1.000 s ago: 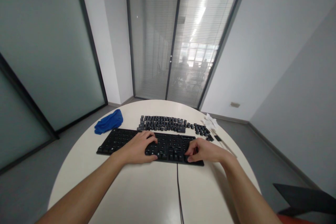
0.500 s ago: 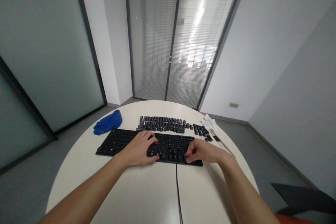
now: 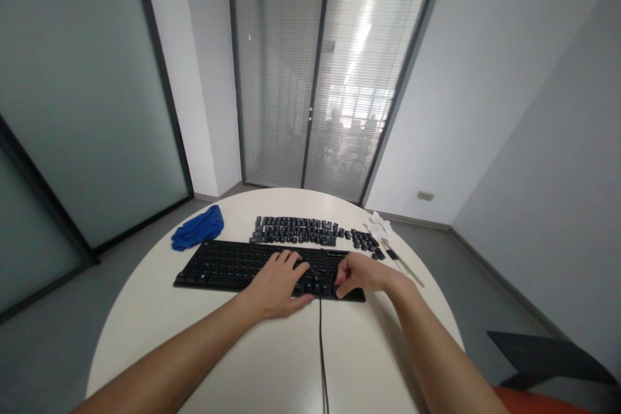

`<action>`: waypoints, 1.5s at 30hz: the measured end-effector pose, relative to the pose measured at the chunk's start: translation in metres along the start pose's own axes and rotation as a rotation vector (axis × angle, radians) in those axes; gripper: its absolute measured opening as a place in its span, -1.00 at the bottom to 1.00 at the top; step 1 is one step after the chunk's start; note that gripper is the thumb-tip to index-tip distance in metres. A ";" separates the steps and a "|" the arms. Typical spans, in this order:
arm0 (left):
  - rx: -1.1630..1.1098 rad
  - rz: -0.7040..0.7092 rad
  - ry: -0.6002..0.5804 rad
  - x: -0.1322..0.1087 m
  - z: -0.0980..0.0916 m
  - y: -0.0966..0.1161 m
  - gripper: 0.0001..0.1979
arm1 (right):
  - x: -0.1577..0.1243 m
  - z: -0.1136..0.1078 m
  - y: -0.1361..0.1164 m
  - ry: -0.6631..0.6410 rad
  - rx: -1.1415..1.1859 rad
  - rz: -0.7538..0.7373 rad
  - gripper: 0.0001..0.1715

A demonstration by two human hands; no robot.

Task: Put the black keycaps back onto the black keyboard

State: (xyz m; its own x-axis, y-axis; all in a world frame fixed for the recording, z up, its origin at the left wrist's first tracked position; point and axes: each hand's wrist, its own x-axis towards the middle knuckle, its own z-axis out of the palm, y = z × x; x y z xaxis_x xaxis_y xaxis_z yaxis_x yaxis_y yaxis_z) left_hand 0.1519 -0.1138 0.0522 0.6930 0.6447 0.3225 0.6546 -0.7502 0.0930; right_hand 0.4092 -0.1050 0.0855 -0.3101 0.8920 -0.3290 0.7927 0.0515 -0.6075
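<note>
The keyboard (image 3: 213, 265) lies flat on the round white table (image 3: 242, 362), crosswise before the person, its left end well inside the table's rim. White tabletop shows along its near edge and is crossed there by the cable (image 3: 321, 343), which runs toward the bottom of the view. Past the far edge, the margin narrows: a block of loose keycaps (image 3: 295, 229) stands in rows just beyond the keyboard, and a smaller cluster continues to the right. The blue cloth (image 3: 198, 228) sits near the table's left rim. The white tissue (image 3: 380, 226) and a slender tool with a dark section (image 3: 392, 254) lie near the right rim.

The left hand (image 3: 279, 284) is palm down over the middle of the keyboard, its fingers loosely spread and the thumb apart at the near edge; no object is seen in its grasp. The right hand (image 3: 361, 273) is bent at the wrist over the right end, fingers curled, thumb close to the forefinger. Whether a key is pinched there cannot be told. The forearms enter from opposite lower corners.
</note>
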 end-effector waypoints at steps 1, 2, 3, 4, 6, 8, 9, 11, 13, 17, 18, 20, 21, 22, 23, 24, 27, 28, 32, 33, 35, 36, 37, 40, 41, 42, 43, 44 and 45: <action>0.016 -0.024 0.009 0.004 0.001 0.004 -0.47 | 0.002 -0.001 -0.002 0.003 -0.025 0.011 -0.71; 0.029 -0.042 0.015 0.008 0.002 0.008 -0.47 | 0.004 -0.001 -0.003 0.002 -0.051 0.020 -0.71; 0.039 -0.052 0.023 0.012 0.004 0.012 -0.48 | 0.005 -0.002 -0.005 -0.003 -0.073 0.027 -0.70; 0.042 -0.057 0.031 0.016 0.006 0.017 -0.49 | 0.006 -0.003 -0.005 -0.011 -0.085 0.028 -0.69; 0.036 -0.081 0.040 0.022 0.010 0.024 -0.52 | 0.005 -0.003 -0.005 -0.015 -0.075 0.030 -0.67; 0.019 -0.084 0.065 0.024 0.015 0.030 -0.56 | 0.001 0.000 0.000 0.011 -0.012 0.016 -0.63; 0.006 -0.078 0.076 0.023 0.017 0.031 -0.55 | -0.003 0.002 0.003 0.029 0.035 -0.002 -0.62; -0.014 -0.071 0.089 0.021 0.020 0.033 -0.53 | -0.008 0.006 0.014 0.070 0.133 -0.069 -0.61; -0.029 -0.052 0.094 0.020 0.022 0.032 -0.53 | -0.011 0.008 0.028 0.120 0.174 -0.142 -0.64; -0.046 -0.013 0.102 0.020 0.026 0.028 -0.51 | -0.009 -0.003 0.062 0.543 0.031 -0.153 -0.65; -0.053 -0.011 0.094 0.020 0.027 0.027 -0.49 | -0.008 -0.008 0.070 0.649 -0.026 -0.109 -0.65; -0.071 -0.016 0.072 0.021 0.029 0.026 -0.48 | -0.008 -0.017 0.082 0.743 -0.172 -0.048 -0.66; -0.080 -0.018 0.064 0.021 0.029 0.025 -0.47 | -0.009 -0.020 0.085 0.755 -0.246 -0.025 -0.67; -0.088 -0.020 0.061 0.021 0.030 0.025 -0.47 | -0.010 -0.023 0.088 0.759 -0.312 0.000 -0.66; -0.093 -0.021 0.062 0.022 0.030 0.025 -0.48 | -0.011 -0.024 0.089 0.757 -0.369 0.025 -0.64; -0.095 -0.022 0.063 0.022 0.030 0.025 -0.48 | -0.012 -0.024 0.089 0.754 -0.414 0.051 -0.62; -0.094 -0.030 0.055 0.022 0.028 0.025 -0.47 | -0.014 -0.023 0.089 0.730 -0.492 0.100 -0.55; -0.092 -0.031 0.047 0.022 0.027 0.025 -0.47 | -0.014 -0.023 0.089 0.717 -0.502 0.107 -0.56; -0.080 -0.024 0.031 0.023 0.026 0.026 -0.47 | -0.013 -0.024 0.090 0.663 -0.503 0.119 -0.65; -0.077 -0.022 0.033 0.023 0.027 0.026 -0.47 | -0.013 -0.025 0.090 0.652 -0.501 0.115 -0.67; -0.076 -0.019 0.041 0.023 0.029 0.025 -0.47 | -0.013 -0.027 0.090 0.634 -0.481 0.098 -0.70; -0.076 -0.018 0.046 0.023 0.030 0.024 -0.47 | -0.013 -0.027 0.090 0.630 -0.458 0.084 -0.72; -0.074 -0.016 0.049 0.023 0.030 0.024 -0.47 | -0.013 -0.027 0.089 0.634 -0.420 0.067 -0.73; -0.064 -0.015 0.049 0.023 0.031 0.024 -0.47 | -0.015 -0.023 0.082 0.633 -0.188 -0.021 -0.70; -0.063 -0.015 0.047 0.023 0.031 0.024 -0.47 | -0.016 -0.021 0.078 0.605 -0.081 -0.061 -0.67; -0.063 -0.015 0.046 0.023 0.031 0.024 -0.47 | -0.017 -0.018 0.073 0.552 0.028 -0.103 -0.65; -0.065 -0.016 0.045 0.023 0.030 0.025 -0.47 | -0.018 -0.015 0.067 0.489 0.126 -0.129 -0.65; -0.066 -0.017 0.045 0.023 0.029 0.025 -0.48 | -0.020 -0.013 0.062 0.407 0.207 -0.140 -0.66; -0.067 -0.019 0.043 0.023 0.028 0.026 -0.49 | -0.022 -0.010 0.056 0.330 0.271 -0.142 -0.69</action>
State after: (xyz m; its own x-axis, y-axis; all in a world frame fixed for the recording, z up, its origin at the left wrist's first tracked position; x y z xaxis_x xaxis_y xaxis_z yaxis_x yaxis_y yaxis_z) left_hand 0.1927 -0.1143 0.0356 0.6663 0.6531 0.3599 0.6447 -0.7471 0.1620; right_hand 0.4656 -0.1172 0.0663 -0.1867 0.9824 -0.0076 0.5746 0.1029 -0.8120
